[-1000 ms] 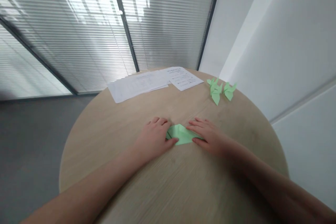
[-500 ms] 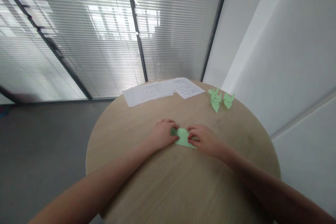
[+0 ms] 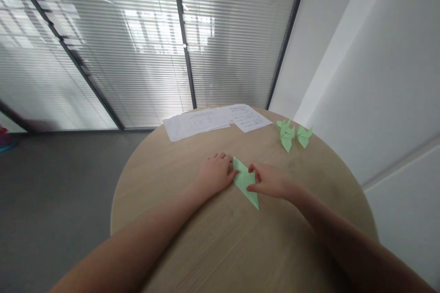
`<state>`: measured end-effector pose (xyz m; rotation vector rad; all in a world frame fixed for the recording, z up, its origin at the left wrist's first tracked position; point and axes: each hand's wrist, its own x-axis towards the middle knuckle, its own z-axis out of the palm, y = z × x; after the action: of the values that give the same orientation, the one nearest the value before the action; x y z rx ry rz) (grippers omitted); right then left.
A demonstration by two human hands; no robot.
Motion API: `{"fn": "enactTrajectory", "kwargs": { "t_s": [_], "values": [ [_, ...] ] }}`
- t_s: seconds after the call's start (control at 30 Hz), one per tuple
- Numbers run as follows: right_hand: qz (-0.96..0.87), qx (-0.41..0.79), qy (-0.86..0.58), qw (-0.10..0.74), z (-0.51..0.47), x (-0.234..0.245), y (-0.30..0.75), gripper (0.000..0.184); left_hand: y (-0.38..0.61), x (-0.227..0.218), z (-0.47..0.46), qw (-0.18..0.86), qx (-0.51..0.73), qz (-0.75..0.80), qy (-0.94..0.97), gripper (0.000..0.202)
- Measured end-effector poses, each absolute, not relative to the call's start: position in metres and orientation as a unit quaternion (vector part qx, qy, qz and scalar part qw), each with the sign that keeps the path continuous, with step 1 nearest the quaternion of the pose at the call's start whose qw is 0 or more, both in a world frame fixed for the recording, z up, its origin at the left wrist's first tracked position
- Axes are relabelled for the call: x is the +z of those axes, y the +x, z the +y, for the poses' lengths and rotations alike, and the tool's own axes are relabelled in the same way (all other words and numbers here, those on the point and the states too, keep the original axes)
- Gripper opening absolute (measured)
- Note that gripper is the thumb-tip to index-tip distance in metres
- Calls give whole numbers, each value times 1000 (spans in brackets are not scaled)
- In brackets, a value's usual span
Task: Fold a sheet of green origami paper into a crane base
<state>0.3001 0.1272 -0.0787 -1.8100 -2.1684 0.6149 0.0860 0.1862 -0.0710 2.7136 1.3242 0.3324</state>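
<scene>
A light green folded paper (image 3: 244,181), a narrow pointed shape, lies on the round wooden table (image 3: 192,219) with its tip toward me. My left hand (image 3: 215,175) rests on the table at the paper's left edge, fingers curled, thumb touching the fold. My right hand (image 3: 271,181) pinches the paper's right side between thumb and fingers. The paper's right part is hidden under that hand.
Two finished green paper figures (image 3: 292,133) stand near the table's far right edge. White printed sheets (image 3: 213,120) lie at the far edge. Behind are glass walls with blinds (image 3: 137,46), a grey floor at left, and a white wall at right.
The paper has turned and now shows as a long narrow point toward me. Both hands closed in on it from lying flat. The camera view has shifted and pulled back.
</scene>
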Motion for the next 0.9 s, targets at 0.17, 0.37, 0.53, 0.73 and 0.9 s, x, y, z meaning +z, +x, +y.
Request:
{"fn": "enactTrajectory", "kwargs": {
  "t_s": [0.17,0.37,0.53,0.73,0.9],
  "values": [
    [-747,200,-618,144,120,-80,299,43,70,-70,193,82,107,439,888,24],
    [-751,207,-613,134,120,-81,300,27,70,-65,189,115,111,413,897,19],
    [-745,198,-618,153,118,-87,302,30,71,-68,189,151,129,419,886,24],
    [-746,225,-599,183,121,-86,309,22,71,-70,190,154,111,416,889,30],
    [-729,294,-560,262,125,-87,320,19,73,-71,189,215,155,409,873,28]
  ]
}}
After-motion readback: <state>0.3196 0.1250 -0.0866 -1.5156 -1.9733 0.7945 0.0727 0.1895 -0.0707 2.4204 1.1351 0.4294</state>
